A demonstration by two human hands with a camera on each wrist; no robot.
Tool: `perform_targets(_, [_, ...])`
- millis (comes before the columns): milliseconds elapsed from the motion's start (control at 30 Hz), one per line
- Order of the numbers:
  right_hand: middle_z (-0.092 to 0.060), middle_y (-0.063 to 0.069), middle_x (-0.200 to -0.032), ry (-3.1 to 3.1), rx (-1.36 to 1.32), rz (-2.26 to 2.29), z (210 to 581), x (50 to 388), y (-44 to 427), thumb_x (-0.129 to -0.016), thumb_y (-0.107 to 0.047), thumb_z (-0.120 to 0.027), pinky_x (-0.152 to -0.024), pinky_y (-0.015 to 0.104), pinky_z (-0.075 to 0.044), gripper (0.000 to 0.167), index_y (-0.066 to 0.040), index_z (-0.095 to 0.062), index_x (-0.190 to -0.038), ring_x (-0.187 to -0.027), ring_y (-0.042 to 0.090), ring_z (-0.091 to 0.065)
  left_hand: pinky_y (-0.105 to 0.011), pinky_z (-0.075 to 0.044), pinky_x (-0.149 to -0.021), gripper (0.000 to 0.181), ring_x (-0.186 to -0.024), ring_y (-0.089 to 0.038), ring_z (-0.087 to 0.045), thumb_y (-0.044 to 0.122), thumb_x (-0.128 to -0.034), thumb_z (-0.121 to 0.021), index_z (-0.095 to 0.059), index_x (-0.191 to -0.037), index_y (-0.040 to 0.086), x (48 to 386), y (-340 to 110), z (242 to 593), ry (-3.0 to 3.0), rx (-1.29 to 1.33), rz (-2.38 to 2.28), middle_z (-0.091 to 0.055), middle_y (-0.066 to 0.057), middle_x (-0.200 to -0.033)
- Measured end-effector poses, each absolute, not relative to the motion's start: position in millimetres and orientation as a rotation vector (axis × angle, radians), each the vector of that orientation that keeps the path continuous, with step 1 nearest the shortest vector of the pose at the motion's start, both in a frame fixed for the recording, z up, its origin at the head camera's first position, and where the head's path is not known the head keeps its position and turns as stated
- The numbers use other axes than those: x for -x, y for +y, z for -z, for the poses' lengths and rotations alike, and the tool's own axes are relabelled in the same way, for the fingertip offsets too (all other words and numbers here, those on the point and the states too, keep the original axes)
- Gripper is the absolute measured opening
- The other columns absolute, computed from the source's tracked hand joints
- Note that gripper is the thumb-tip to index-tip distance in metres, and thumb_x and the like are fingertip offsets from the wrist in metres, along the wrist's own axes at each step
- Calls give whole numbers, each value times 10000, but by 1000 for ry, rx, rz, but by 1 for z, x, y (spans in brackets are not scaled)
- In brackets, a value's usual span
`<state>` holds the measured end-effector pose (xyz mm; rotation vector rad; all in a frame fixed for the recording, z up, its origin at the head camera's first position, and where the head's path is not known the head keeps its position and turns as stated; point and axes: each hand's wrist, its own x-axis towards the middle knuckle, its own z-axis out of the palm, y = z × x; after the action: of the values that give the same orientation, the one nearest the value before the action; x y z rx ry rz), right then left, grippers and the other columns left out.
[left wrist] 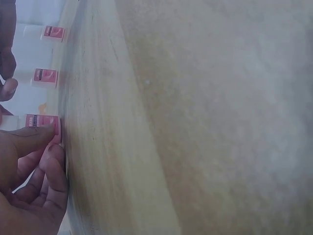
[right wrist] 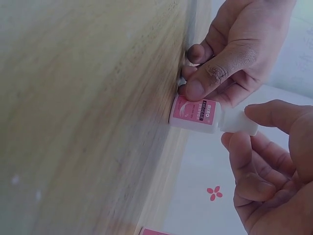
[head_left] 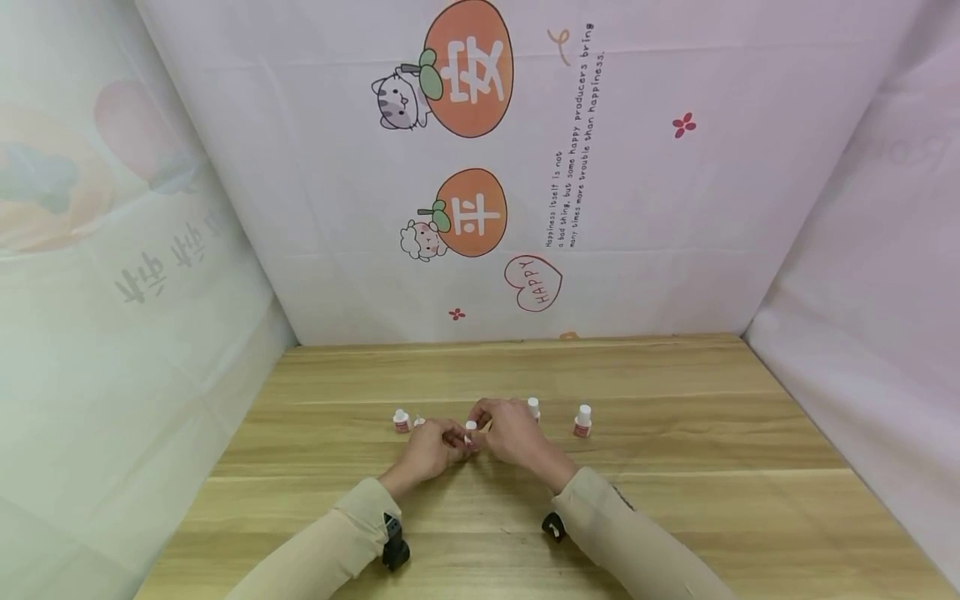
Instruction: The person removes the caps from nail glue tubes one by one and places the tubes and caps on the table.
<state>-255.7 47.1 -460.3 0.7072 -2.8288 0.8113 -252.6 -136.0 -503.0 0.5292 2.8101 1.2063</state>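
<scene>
A small white bottle [right wrist: 195, 113] with a pink label and white cap [right wrist: 238, 122] stands on the wooden table, in front of the person in the head view. The left hand [head_left: 432, 451] holds its body, thumb on the label in both wrist views. In the right wrist view the right hand [right wrist: 279, 166] has its thumb and a finger on either side of the cap. Seen from the left wrist, the left hand [left wrist: 34, 171] pinches the bottle [left wrist: 44, 122] near its base, and the right hand [left wrist: 7, 63] shows only partly.
Right of the hands stand two similar bottles, one [head_left: 533, 408] partly behind the right hand, the other [head_left: 582, 421] farther right. To the left stands another bottle [head_left: 402, 421], beside a small white item [head_left: 419, 422] partly hidden by the left hand. Printed cloth [head_left: 615, 167] hangs behind the table.
</scene>
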Motion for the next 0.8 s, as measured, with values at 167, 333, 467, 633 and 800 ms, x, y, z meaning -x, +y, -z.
perform_targets(167, [-744, -77, -847, -2826, -714, -810, 461, 256, 47, -856, -237, -760, -693, 252, -464, 67, -220, -705, -889, -750, 77, -635, -198, -514, -658, 102, -734, -48, -648, 39, -847, -750, -752, -940, 82, 253, -135, 505, 2835, -536, -1181, -745, -14, -823])
perform_targets(333, [-743, -64, -851, -2817, -720, -818, 461, 256, 48, -847, -238, -769, -699, 264, -480, 84, -217, -702, -894, -761, 89, -643, -203, -523, -664, 94, -746, -73, -663, 47, -855, -749, -750, -944, 76, 253, -135, 505, 2836, -547, -1183, -746, -26, -835])
perform_targets(467, [-738, -63, -834, -2815, -713, -808, 462, 256, 49, -842, -261, -784, -709, 271, -478, 117, -200, -704, -901, -748, 85, -637, -203, -525, -663, 89, -749, -76, -668, 55, -862, -746, -751, -946, 83, 253, -136, 504, 2835, -562, -1177, -747, -27, -845])
perform_targets(633, [-736, -64, -810, -2789, -732, -782, 462, 256, 49, -834, -248, -786, -690, 259, -460, 109, -192, -710, -889, -711, 72, -622, -205, -524, -661, 86, -754, -84, -672, 58, -874, -735, -751, -951, 93, 253, -135, 503, 2841, -565, -1156, -748, -24, -851])
perform_targets(800, [-745, -46, -822, -2782, -748, -804, 462, 256, 49, -835, -238, -779, -690, 270, -471, 102, -183, -719, -898, -723, 84, -637, -211, -527, -656, 82, -745, -91, -677, 64, -877, -735, -753, -953, 90, 252, -135, 502, 2851, -563, -1149, -748, -25, -842])
